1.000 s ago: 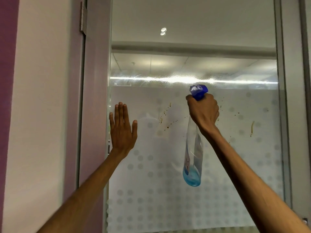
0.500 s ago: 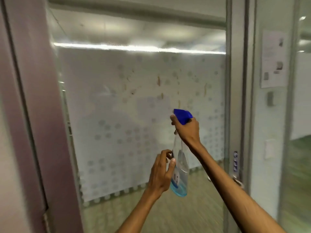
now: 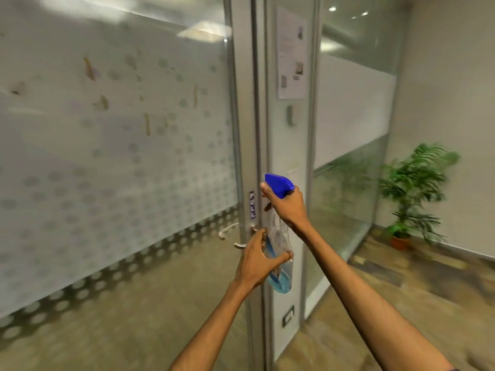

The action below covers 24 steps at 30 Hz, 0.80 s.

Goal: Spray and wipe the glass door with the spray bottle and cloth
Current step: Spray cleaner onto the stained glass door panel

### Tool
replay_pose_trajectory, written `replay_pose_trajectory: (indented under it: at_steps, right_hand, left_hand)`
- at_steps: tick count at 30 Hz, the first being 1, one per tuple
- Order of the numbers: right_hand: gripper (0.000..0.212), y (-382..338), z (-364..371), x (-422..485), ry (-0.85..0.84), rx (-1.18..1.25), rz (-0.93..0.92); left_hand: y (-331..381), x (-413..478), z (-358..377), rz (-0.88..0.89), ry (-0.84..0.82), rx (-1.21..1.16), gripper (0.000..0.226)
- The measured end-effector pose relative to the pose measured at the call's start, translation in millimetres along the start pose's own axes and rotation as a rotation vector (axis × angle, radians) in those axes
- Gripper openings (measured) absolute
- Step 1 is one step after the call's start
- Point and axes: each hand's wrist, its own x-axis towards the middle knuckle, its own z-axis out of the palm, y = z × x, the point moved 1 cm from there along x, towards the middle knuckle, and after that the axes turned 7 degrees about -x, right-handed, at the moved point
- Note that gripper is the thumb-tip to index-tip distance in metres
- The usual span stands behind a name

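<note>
The glass door (image 3: 112, 135) fills the left of the head view, frosted with a dot pattern and marked by several brown streaks and splatters. A clear spray bottle (image 3: 280, 236) with a blue trigger head and a little blue liquid hangs in front of the door's right frame. My right hand (image 3: 288, 206) grips its neck just under the blue head. My left hand (image 3: 258, 259) wraps around the bottle's lower body. No cloth is in view.
A metal door handle (image 3: 233, 231) sticks out near the bottle. Right of the door stands a narrow glass panel with a paper notice (image 3: 291, 53). A potted green plant (image 3: 412, 194) stands on the floor at the far right by a wall.
The view has swung right, away from the stained glass toward the door frame. My left hand left the glass and took hold of the bottle's body. The bottle came down and rightward.
</note>
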Motion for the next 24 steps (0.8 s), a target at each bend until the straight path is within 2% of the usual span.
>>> replay_pose_trajectory:
  at_steps: [4,8,11,13,16,21,24]
  right_hand:
    - [0.056,31,-62,8,0.039,-0.043,0.011]
    - [0.037,64,-129,22,0.108,-0.057,0.045]
    - [0.061,85,-181,31,0.14,-0.094,0.065]
    - [0.065,98,-215,34,0.155,-0.122,0.056]
    - [0.054,117,-269,33,0.217,-0.182,0.067]
    - [0.038,140,-360,22,0.315,-0.249,0.122]
    - [0.029,151,-412,10,0.406,-0.266,0.139]
  left_hand:
    - [9,21,71,-0.006,-0.037,-0.044,0.073]
    - [24,42,141,0.02,-0.112,-0.05,0.082]
    - [39,56,193,0.032,-0.165,-0.06,0.086]
    - [51,61,227,0.056,-0.198,-0.088,0.081]
    - [71,65,280,0.097,-0.247,-0.13,0.077]
    - [106,66,367,0.15,-0.36,-0.182,0.091]
    - [126,65,418,0.199,-0.422,-0.207,0.082]
